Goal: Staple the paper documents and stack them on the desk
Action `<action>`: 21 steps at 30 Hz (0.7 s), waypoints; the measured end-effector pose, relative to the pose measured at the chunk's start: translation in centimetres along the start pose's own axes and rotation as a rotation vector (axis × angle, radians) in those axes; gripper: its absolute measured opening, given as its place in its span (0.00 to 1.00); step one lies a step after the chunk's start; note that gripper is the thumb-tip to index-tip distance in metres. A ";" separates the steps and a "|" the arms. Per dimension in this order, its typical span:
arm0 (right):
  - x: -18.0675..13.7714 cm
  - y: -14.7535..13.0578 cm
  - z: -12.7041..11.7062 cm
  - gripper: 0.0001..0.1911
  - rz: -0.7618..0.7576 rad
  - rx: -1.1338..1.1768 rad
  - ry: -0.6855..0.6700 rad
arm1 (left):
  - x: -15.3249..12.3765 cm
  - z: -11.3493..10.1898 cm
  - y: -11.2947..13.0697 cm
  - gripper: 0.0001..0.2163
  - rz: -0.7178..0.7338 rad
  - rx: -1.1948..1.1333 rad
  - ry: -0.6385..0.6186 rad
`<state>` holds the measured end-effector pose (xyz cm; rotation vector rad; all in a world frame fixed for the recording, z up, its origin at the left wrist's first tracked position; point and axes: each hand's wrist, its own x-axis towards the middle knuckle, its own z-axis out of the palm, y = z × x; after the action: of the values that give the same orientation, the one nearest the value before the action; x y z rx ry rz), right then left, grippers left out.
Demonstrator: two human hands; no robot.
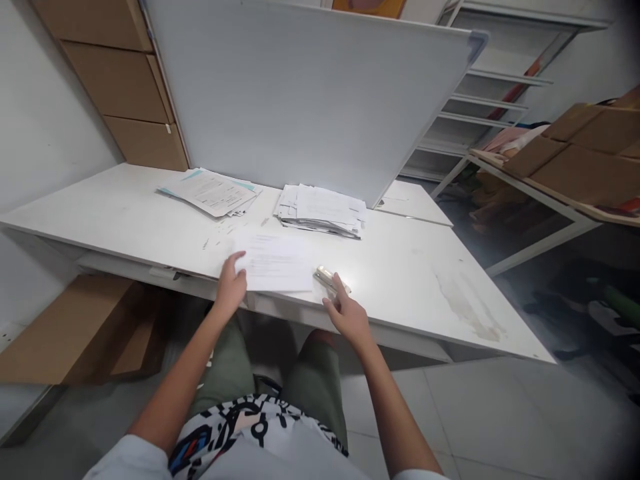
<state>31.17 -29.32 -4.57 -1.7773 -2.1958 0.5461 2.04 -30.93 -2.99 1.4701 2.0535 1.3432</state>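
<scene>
A white printed sheet (277, 263) lies flat near the front edge of the white desk; whether more sheets lie under it I cannot tell. My left hand (232, 285) rests at its left edge, thumb and forefinger apart over the margin. Just right of the paper sits a small, light-coloured stapler (325, 275), set at a slant. My right hand (351, 319) is at the stapler's near end, the forefinger reaching onto it and the thumb held apart. The fingers are not wrapped round it.
Behind the sheet are a thick paper stack (325, 212) and a looser pile (213, 192). A large whiteboard (310, 100) leans at the desk's back, beside stacked cardboard boxes (117, 80). An open carton (75, 327) is below left; a shelf table (540, 193) with boxes stands right.
</scene>
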 end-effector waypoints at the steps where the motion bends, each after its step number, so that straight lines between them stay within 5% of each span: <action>1: -0.1 0.6 0.2 0.36 -0.032 0.037 0.034 | 0.8 -1.0 0.3 0.22 0.029 -0.006 0.049; 4: 0.2 2.7 0.1 0.32 -0.185 0.060 0.188 | 4.6 -3.3 1.5 0.22 0.154 -0.017 0.138; 7: 2.1 4.3 -0.9 0.32 -0.351 -0.058 0.298 | 9.8 -2.5 2.5 0.23 0.176 -0.018 0.146; 12: 5.8 5.2 -1.4 0.32 -0.648 -0.076 0.042 | 18.5 5.4 4.5 0.24 0.150 0.022 -0.002; 17: 6.4 5.0 -0.6 0.34 -0.475 -0.002 0.145 | 24.0 13.9 6.9 0.25 0.158 0.124 -0.172; 21: 6.7 4.8 -0.8 0.38 -0.395 0.015 0.154 | 26.0 17.7 8.6 0.29 0.197 0.184 -0.211</action>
<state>34.25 -21.86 -6.16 -1.2772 -2.3355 0.3225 7.48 0.89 1.68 1.8488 1.9815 1.0334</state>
